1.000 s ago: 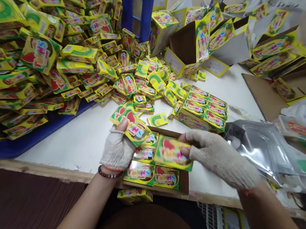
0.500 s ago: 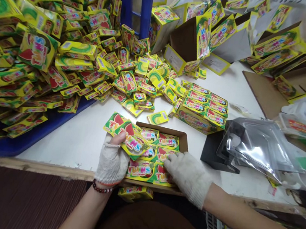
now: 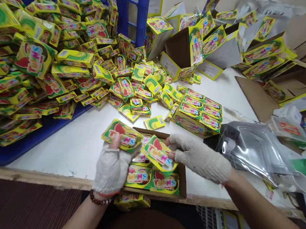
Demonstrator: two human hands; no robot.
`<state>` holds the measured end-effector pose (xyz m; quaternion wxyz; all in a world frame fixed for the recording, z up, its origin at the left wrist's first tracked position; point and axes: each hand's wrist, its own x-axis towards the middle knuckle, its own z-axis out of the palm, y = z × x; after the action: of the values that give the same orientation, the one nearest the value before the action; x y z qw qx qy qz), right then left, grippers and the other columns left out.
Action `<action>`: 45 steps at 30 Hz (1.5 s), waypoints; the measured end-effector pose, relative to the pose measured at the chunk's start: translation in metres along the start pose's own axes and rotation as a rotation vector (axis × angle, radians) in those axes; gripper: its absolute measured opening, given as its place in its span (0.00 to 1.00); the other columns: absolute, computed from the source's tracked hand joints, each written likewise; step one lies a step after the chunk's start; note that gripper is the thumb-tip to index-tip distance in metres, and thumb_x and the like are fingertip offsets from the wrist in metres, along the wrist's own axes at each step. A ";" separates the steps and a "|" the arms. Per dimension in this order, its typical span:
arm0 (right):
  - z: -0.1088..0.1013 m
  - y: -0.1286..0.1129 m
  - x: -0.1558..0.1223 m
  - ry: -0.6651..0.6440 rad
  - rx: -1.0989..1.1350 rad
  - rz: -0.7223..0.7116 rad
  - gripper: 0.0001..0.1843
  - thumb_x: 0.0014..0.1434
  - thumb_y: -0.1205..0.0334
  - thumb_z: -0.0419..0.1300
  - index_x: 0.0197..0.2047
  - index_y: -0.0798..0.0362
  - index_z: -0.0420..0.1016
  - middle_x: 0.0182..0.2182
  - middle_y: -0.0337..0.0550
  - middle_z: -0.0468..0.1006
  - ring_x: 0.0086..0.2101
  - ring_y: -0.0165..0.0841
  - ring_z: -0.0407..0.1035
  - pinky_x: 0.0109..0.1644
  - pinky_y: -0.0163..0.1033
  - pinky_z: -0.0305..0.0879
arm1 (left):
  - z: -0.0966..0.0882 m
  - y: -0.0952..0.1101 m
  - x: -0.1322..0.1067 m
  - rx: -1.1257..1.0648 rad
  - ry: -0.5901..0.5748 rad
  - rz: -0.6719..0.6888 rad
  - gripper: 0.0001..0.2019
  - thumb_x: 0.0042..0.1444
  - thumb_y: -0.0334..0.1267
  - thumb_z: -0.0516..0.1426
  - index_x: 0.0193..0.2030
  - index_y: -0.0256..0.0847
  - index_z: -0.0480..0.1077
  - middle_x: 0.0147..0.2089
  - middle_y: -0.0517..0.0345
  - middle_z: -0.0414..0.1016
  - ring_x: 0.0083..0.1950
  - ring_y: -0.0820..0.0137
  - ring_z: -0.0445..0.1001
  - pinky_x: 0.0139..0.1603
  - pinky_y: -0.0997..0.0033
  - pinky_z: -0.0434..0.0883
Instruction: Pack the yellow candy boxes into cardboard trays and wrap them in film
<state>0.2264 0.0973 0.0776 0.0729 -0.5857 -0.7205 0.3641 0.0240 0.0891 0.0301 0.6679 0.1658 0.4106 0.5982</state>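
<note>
Okay so the gloved left hand (image 3: pixel 111 170) is pinching a small yellow box (image 3: pixel 122 135) between its fingers (image 3: pixel 115 142), while the right hand (image 3: pixel 201 159) is pinching a second yellow box (image 3: pixel 159 153) by its edge, fingers pressed together, both hovering just over a cardboard tray (image 3: pixel 181 177) of boxes on the white desk (image 3: pixel 77 153).

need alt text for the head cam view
A person's left hand and right hand, in knit gloves, hold yellow "Twins" packets over a cardboard tray of packets. A blue plastic crate spills more packets across a white table.
</note>
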 end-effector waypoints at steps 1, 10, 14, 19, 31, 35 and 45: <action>-0.006 0.004 0.000 -0.034 -0.151 0.009 0.09 0.57 0.64 0.57 0.42 0.52 0.73 0.30 0.39 0.75 0.31 0.31 0.67 0.33 0.34 0.59 | -0.003 0.004 0.001 0.014 0.026 0.024 0.14 0.56 0.48 0.61 0.45 0.45 0.73 0.40 0.59 0.79 0.46 0.64 0.78 0.48 0.64 0.78; 0.023 0.004 0.025 -0.289 -0.759 -0.006 0.09 0.58 0.68 0.59 0.41 0.54 0.78 0.37 0.53 0.81 0.39 0.41 0.75 0.39 0.39 0.63 | 0.000 0.007 -0.001 0.115 -0.036 0.125 0.12 0.56 0.46 0.62 0.45 0.48 0.73 0.46 0.59 0.78 0.50 0.67 0.76 0.49 0.73 0.76; 0.025 0.006 0.026 -0.255 -0.649 -0.013 0.08 0.59 0.69 0.58 0.40 0.57 0.78 0.40 0.53 0.80 0.42 0.40 0.75 0.44 0.39 0.65 | -0.008 0.002 0.001 0.221 -0.100 0.054 0.16 0.49 0.43 0.67 0.42 0.44 0.71 0.37 0.58 0.77 0.40 0.66 0.78 0.41 0.69 0.77; 0.019 -0.001 0.018 0.166 -0.001 -0.111 0.13 0.63 0.60 0.54 0.49 0.53 0.71 0.41 0.44 0.78 0.38 0.32 0.72 0.43 0.36 0.66 | -0.003 -0.006 -0.004 0.482 -0.220 0.079 0.18 0.52 0.46 0.64 0.46 0.42 0.69 0.43 0.54 0.77 0.41 0.67 0.77 0.43 0.68 0.75; -0.018 0.022 0.025 0.050 -0.685 -0.056 0.11 0.63 0.67 0.53 0.43 0.51 0.76 0.35 0.46 0.77 0.36 0.36 0.70 0.39 0.37 0.59 | -0.107 0.026 -0.047 1.779 -0.534 0.812 0.04 0.53 0.39 0.62 0.33 0.46 0.70 0.33 0.61 0.74 0.32 0.68 0.73 0.32 0.69 0.66; 0.010 0.010 0.024 -0.008 -0.805 0.005 0.14 0.63 0.72 0.50 0.43 0.55 0.76 0.40 0.52 0.77 0.40 0.39 0.71 0.41 0.39 0.61 | -0.132 0.000 -0.059 1.994 -0.554 0.664 0.11 0.48 0.30 0.61 0.37 0.48 0.71 0.45 0.59 0.75 0.42 0.64 0.73 0.40 0.66 0.68; 0.038 0.006 0.020 -0.126 -0.810 -0.006 0.14 0.60 0.73 0.53 0.46 0.58 0.76 0.47 0.58 0.74 0.45 0.44 0.70 0.46 0.43 0.67 | -0.127 -0.019 -0.063 2.004 -0.536 0.506 0.07 0.53 0.31 0.58 0.36 0.48 0.71 0.47 0.57 0.72 0.43 0.61 0.69 0.41 0.62 0.65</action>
<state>0.2050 0.0987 0.0404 -0.2068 -0.5415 -0.8103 0.0859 -0.0551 -0.0088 -0.0383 0.1519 0.8459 0.5085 0.0528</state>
